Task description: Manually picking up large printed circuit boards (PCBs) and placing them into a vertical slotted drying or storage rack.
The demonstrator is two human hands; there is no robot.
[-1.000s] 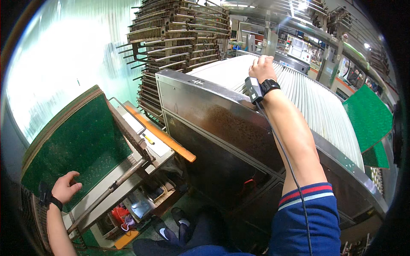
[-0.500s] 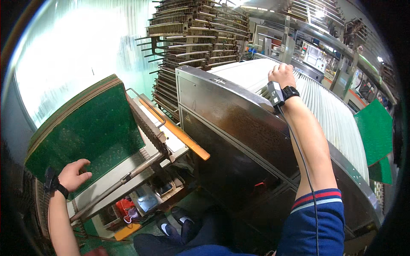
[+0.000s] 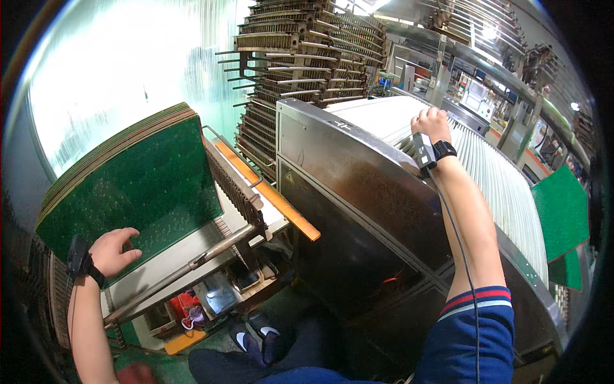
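My left hand (image 3: 115,251) is by the lower left of a stack of green boards (image 3: 137,173), in front of the nearest one. Its fingers are apart with nothing between them; whether they touch the board cannot be told. The boards stand upright in a slotted metal rack (image 3: 236,185). Over to the right, my right hand (image 3: 432,125) rests on the white rods (image 3: 492,173) along the top of a steel-sided machine. Those fingers are curled downward, and what lies under them is hidden. Each wrist carries a black strapped device, and a cable runs along my right forearm.
Tall stacked metal racks (image 3: 307,57) rise behind the machine's steel side panel (image 3: 358,173). An orange bar (image 3: 275,198) lies between rack and machine. More green boards (image 3: 561,208) are at the far right. Below the rack, a shelf holds a red item (image 3: 183,302).
The view has shifted slightly, so the rack and machine appear a little farther right. My left hand remains by the boards and my right hand on the rods, both in much the same pose.
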